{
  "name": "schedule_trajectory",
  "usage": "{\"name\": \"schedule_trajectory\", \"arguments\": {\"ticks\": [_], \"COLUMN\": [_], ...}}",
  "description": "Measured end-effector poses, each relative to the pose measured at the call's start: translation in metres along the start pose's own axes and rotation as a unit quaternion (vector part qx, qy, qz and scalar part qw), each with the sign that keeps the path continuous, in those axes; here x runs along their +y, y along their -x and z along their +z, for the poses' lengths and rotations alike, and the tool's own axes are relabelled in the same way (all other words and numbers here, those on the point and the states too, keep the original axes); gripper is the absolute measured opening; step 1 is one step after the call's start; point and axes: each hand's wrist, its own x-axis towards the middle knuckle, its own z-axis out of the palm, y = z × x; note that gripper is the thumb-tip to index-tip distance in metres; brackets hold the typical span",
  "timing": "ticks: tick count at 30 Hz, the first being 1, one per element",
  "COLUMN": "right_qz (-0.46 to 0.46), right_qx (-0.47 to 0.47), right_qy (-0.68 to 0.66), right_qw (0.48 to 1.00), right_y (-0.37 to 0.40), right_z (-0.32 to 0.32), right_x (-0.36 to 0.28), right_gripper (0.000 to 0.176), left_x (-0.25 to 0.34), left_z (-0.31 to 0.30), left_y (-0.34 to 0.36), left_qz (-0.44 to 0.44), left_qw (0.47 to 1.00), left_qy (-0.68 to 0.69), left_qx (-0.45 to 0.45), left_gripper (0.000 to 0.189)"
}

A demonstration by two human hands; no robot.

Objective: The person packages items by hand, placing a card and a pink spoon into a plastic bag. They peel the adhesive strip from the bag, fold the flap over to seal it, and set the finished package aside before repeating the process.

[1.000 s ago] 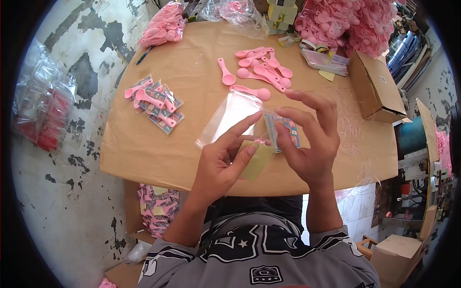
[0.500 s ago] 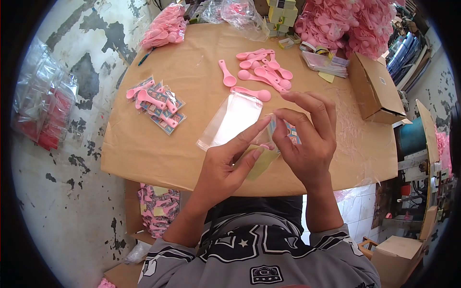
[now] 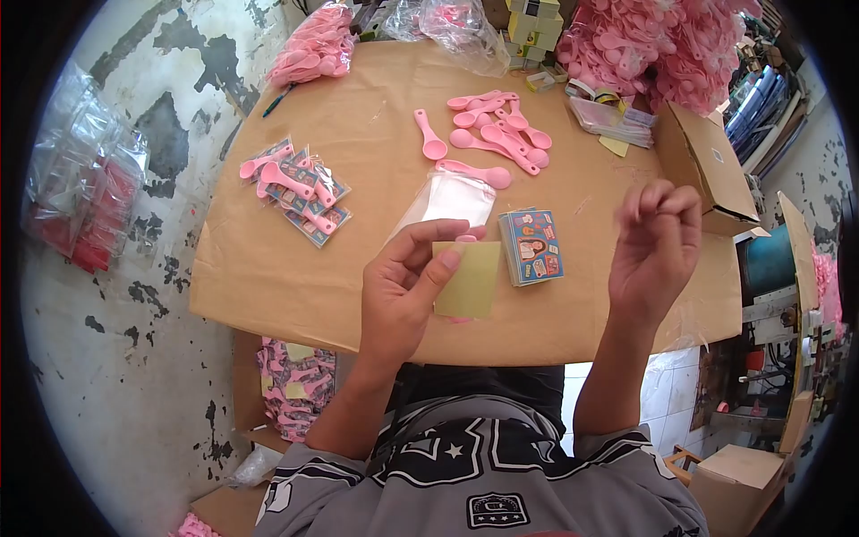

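Left hand (image 3: pixel 404 291): grip clamped on yellow-green card (image 3: pixel 469 282), pink spoon (image 3: pixel 467 239) partly hidden behind, both above the desk (image 3: pixel 358 268). Right hand (image 3: pixel 660 237): grip curled together, apart from left. Printed card stack (image 3: pixel 535 248): between hands, on desk. Loose pink spoons (image 3: pixel 501 134): farther back.

"What's hidden on your feed?"

"I see only the ends of a pink measuring spoon (image 3: pixel 469 238); the yellow-green slip (image 3: pixel 474 285) covers its middle. The left hand (image 3: pixel 400 295) hides the lower part of the clear sleeves (image 3: pixel 456 199)."

"Anything blurred or too small?"

"The right hand's (image 3: pixel 658 246) fingertips blur for me, and I can't read the small print on the card stack (image 3: pixel 535 249)."

"Cut off?"

"The bottom edge crops the grey shirt (image 3: pixel 403 501); the top crops the bulging bag of pink spoons (image 3: pixel 626 40)."
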Motion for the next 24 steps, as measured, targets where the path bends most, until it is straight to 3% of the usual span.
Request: {"name": "schedule_trajectory", "arguments": {"ticks": [2, 5, 8, 14, 24], "right_qz": [0.070, 0.208, 0.184, 0.257, 0.324], "right_qx": [-0.131, -0.146, -0.196, -0.191, -0.165], "right_qy": [-0.055, 0.140, 0.268, 0.179, 0.159], "right_qw": [0.987, 0.957, 0.925, 0.930, 0.918], "right_y": [0.012, 0.036, 0.047, 0.047, 0.043], "right_z": [-0.010, 0.003, 0.026, 0.027, 0.024], "right_x": [0.002, 0.006, 0.016, 0.025, 0.016], "right_gripper": [0.010, 0.012, 0.017, 0.018, 0.016], "left_x": [-0.003, -0.008, -0.007, -0.002, 0.005], "left_z": [0.001, -0.003, -0.001, 0.000, -0.002], "left_y": [-0.002, -0.002, -0.002, -0.003, -0.001], "left_qz": [0.019, 0.023, 0.030, 0.050, 0.043], "left_qw": [0.999, 0.999, 0.999, 0.998, 0.995], "left_qy": [0.026, 0.040, 0.032, -0.027, -0.088], "left_qx": [0.008, 0.005, -0.004, -0.006, 0.016], "left_gripper": [0.028, 0.025, 0.025, 0.027, 0.024]}}
